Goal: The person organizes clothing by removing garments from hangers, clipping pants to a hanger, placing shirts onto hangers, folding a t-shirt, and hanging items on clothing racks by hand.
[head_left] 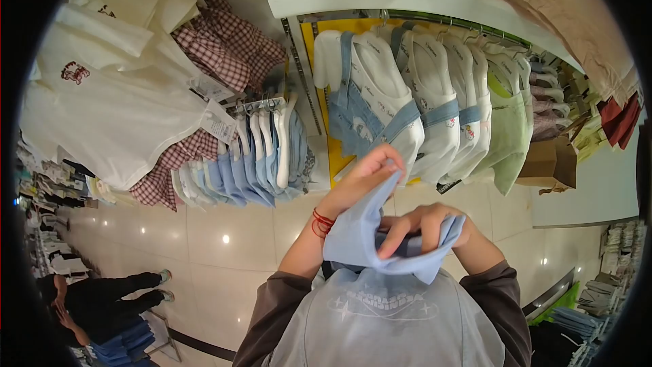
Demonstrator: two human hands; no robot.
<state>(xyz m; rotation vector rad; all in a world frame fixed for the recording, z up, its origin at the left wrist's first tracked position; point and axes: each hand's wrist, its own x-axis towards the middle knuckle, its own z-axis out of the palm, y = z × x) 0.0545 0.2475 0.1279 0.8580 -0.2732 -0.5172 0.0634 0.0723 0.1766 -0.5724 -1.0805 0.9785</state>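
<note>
A light blue garment (353,238) is bunched up in front of the person's chest, its opening facing up. My left hand (373,170), with a red string bracelet at the wrist, pinches its raised upper edge. On the right side of the cloth, my right hand (424,228) has its fingers bent down into the opening, with the fabric gathered against the palm. Just beyond my hands hang white tops with denim-blue trim (384,98) on hangers.
Blue garments (234,173) hang on a rack at left, below a large white shirt (122,109). A cardboard box (549,163) stands at right. Another person in black (102,299) is at lower left, beside folded jeans (122,345). Tiled floor (224,238) lies between.
</note>
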